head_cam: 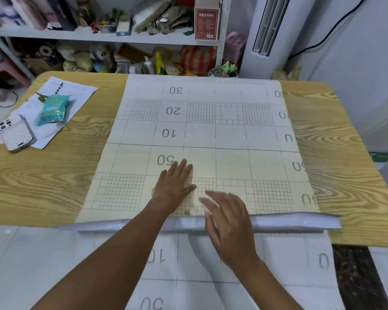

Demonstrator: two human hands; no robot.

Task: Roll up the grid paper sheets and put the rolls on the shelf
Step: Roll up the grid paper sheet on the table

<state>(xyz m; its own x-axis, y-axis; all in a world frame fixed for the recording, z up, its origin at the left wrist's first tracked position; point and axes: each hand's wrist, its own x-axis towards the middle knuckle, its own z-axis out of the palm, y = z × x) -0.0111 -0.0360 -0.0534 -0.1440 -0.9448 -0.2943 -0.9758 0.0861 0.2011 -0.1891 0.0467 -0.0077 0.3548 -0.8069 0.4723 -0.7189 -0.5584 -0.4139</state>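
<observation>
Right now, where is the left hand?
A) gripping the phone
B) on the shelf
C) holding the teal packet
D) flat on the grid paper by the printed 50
D: the left hand lies with straight fingers on the grid paper just below the 50, well away from the phone.

So the big pale grid paper sheet (211,130), printed with grey squares and numbers like 30, 20, 10 and 50, is spread flat across the wood-grain bench (54,164), not rolled at all. Its near end bunches into a glossy ridge at the bench edge, then hangs down. The white metal shelf (99,35) stands behind the bench's far side.
</observation>
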